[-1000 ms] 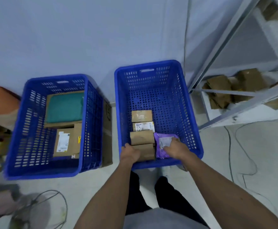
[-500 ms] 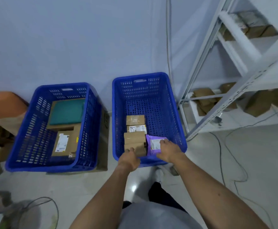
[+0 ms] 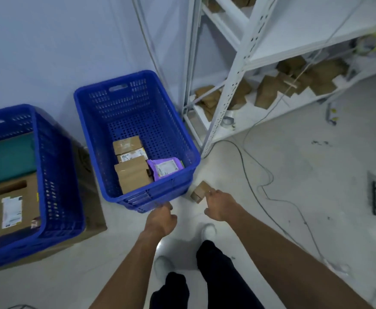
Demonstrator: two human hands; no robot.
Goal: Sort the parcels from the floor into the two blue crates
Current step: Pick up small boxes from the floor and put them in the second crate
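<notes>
**1 small box left by the crate corner**

Down at centre frame, a small brown parcel [image 3: 199, 192] sits on the pale floor, just beside the lower right corner of the middle blue crate [image 3: 126, 112]; the right hand [image 3: 221, 206] is right on it, knuckles up, fingers curled down, a fingertip at the box's near edge; whether it pinches the box or only hangs over it, I cannot tell. The left hand [image 3: 161, 219] hangs just below the crate's near wall, fingers loosely curled, nothing seen in it.

Inside that crate lie 3 or so brown parcels [image 3: 133, 175] in a row and 1 purple mailer [image 3: 165, 168] against the right wall; the second blue crate [image 3: 57, 175], at the left edge of the frame, holds bigger cartons.

Now, the box itself: cardboard, squat, sharp-cornered; my read is light and stiff, a 1-hand job; the card should give fair friction and no slip. Best hold, I judge, is thumb on 1 long side, fingers on the opposite side, across the narrow width; the crate wall crowds its left side, so come from above and from the right. A grey cable [image 3: 256, 175] trails across the floor to the right, apart from the box.
</notes>
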